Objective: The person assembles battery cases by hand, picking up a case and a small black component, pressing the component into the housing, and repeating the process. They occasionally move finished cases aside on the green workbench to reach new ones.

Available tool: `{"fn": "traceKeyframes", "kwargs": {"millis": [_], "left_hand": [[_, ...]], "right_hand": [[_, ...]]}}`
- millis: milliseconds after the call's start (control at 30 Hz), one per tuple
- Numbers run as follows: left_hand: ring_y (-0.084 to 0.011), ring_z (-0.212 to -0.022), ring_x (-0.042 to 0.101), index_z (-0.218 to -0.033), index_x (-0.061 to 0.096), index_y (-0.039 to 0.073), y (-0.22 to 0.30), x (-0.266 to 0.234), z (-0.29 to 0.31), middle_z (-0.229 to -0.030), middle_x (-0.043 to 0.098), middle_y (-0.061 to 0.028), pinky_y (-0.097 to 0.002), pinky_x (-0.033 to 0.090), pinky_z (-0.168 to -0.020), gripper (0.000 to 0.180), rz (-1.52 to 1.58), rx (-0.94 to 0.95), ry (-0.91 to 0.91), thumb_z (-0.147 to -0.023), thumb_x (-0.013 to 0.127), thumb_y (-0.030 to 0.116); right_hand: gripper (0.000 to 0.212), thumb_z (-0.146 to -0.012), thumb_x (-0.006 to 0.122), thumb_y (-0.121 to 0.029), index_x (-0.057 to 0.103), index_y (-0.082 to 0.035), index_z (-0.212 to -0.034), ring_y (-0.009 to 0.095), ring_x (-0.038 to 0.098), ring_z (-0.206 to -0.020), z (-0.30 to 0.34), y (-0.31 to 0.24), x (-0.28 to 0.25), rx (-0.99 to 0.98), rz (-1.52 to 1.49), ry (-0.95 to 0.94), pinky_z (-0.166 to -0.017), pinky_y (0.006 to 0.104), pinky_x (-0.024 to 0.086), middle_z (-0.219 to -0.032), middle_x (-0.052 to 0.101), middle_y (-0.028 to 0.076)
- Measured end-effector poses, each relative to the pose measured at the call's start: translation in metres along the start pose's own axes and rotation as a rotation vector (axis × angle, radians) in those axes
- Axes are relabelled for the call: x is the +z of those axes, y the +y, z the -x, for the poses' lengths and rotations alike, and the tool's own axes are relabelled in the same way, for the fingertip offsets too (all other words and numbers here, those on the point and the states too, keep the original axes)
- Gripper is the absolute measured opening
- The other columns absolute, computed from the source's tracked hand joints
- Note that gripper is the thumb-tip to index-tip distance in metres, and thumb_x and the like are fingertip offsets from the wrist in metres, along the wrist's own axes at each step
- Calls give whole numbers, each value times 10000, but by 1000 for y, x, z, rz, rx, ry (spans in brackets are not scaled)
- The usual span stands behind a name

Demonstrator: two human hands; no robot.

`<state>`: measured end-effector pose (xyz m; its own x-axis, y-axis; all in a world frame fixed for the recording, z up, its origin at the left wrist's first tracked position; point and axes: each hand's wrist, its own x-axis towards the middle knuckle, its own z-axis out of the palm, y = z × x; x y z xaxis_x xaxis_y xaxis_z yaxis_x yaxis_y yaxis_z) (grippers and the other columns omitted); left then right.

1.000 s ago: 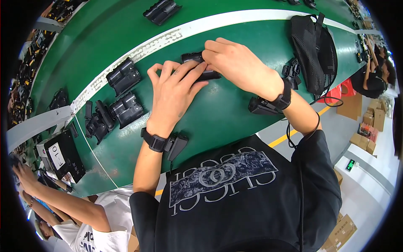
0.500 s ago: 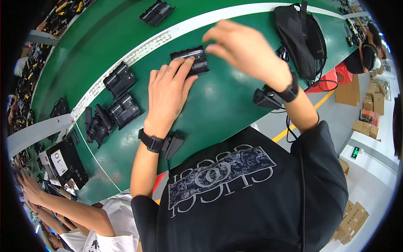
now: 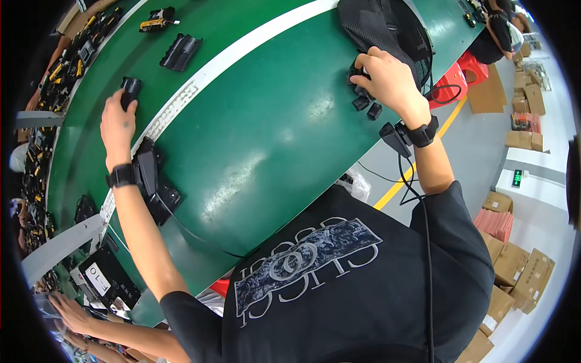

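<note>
At the left, across the white strip, my left hand [image 3: 118, 124] is closed on one end of a black plastic housing [image 3: 131, 89] at the tabletop. Over on the right, my right hand [image 3: 387, 81] reaches beside a black mesh bag [image 3: 387, 30]. Its thumb and fingers close round a small black block [image 3: 356, 74], partly hidden by them. Two more loose black blocks [image 3: 374, 111] lie just below. Beneath my left wrist sit other black housings [image 3: 169, 202], partly covered by the strapped-on wrist device. Another black housing [image 3: 181, 52] lies farther up, across the strip.
A white strip [image 3: 242, 45] runs along the green table [image 3: 260, 133]. A yellow-and-black part [image 3: 157, 21] sits at the far side. A black box [image 3: 109, 281] stands lower left, near a co-worker's arms [image 3: 121, 333]. Red stools [image 3: 451, 88] stand beyond the right edge.
My left hand has moved from the near middle to the far left, and the housing there is gone from the middle. My right hand has gone right, down to the small blocks. The view has shifted.
</note>
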<state>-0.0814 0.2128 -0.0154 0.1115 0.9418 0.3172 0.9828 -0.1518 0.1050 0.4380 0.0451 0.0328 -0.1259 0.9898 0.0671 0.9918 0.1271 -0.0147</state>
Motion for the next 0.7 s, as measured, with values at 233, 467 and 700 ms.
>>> {"fn": "traceKeyframes", "kwargs": {"millis": [233,467,700], "left_hand": [[-333,-990,708,-1431,648,135,35,-76,75,-1371,666,-153,-421,571,-890,453,213,-52,69,-996,742,219],[-242,-803,684,-1204,754,39,36,-130,127,-1085,774,-120,-389,555,-789,220,344,-219,-113,-1009,729,139],[-130,-808,591,-1284,735,-26,25,-141,150,-1280,756,-188,-320,507,-792,269,1728,-430,-36,-1067,667,117]], "right_hand": [[211,-909,811,-214,691,-83,-1023,310,686,-1009,-3,-8,2,-43,-47,10,-815,439,558,-1032,659,75],[280,-861,830,-127,643,-58,-1058,321,655,-963,14,-30,-33,25,-235,-146,-808,421,526,-998,605,98],[440,-809,858,-65,647,-54,-1194,305,667,-1055,34,-47,-49,-53,-178,-103,-881,414,550,-1101,625,112]]}}
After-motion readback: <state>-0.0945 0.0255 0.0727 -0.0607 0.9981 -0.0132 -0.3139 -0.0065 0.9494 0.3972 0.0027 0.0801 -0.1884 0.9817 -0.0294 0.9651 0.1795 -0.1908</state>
